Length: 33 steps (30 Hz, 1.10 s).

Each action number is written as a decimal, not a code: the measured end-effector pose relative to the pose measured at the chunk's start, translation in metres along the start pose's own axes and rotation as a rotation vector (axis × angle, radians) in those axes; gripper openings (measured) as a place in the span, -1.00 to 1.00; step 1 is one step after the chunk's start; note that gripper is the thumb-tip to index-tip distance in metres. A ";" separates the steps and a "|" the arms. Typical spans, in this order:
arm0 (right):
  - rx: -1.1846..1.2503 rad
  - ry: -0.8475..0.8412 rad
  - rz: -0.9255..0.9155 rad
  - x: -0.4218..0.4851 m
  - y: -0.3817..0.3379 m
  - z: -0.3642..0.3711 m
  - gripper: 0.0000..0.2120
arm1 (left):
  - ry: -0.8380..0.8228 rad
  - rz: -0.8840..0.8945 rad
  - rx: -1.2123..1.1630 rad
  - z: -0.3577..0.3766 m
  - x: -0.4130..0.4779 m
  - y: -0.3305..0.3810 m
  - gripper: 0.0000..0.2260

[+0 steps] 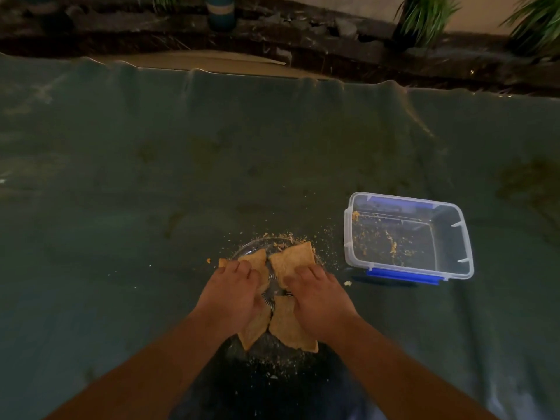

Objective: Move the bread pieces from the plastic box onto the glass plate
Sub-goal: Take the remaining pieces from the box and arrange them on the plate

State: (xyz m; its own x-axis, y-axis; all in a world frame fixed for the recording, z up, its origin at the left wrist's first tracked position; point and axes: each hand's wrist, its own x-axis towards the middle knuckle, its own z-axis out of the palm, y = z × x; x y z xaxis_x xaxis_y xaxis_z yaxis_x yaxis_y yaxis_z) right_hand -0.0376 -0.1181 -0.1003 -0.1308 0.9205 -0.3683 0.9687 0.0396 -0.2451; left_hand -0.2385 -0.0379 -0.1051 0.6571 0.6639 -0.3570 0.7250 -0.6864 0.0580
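A round glass plate [257, 245] lies on the green cloth in front of me, with several toasted bread pieces spread across it. My left hand [231, 294] rests flat on the left-side bread pieces [257, 263], fingers pressing down. My right hand [315, 294] lies on the right-side bread pieces [295, 257] in the same way. Two more bread pieces [288, 328] stick out below my palms toward me. The clear plastic box [407, 237] with blue clips stands to the right, holding only crumbs.
A green cloth [151, 177] covers the surface, scattered with crumbs [321, 237] around the plate. At the far edge are a dark ledge, a blue bottle [220, 10] and potted plants [424, 16].
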 end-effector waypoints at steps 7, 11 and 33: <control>-0.009 0.069 0.088 0.007 -0.005 -0.005 -0.46 | 0.063 -0.008 -0.040 0.002 -0.001 0.003 -0.41; -0.044 0.080 -0.072 -0.014 -0.003 0.005 -0.39 | 0.096 0.151 -0.024 0.011 -0.022 -0.010 -0.47; -0.116 -0.001 -0.102 -0.025 0.003 0.020 -0.33 | -0.010 -0.080 0.078 0.019 -0.021 0.003 -0.09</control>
State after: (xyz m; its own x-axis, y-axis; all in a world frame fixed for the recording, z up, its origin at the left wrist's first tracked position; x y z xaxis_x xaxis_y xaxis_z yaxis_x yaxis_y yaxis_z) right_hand -0.0360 -0.1486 -0.1101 -0.2304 0.9088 -0.3478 0.9682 0.1782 -0.1759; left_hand -0.2537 -0.0591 -0.1150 0.5957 0.7145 -0.3670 0.7561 -0.6529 -0.0438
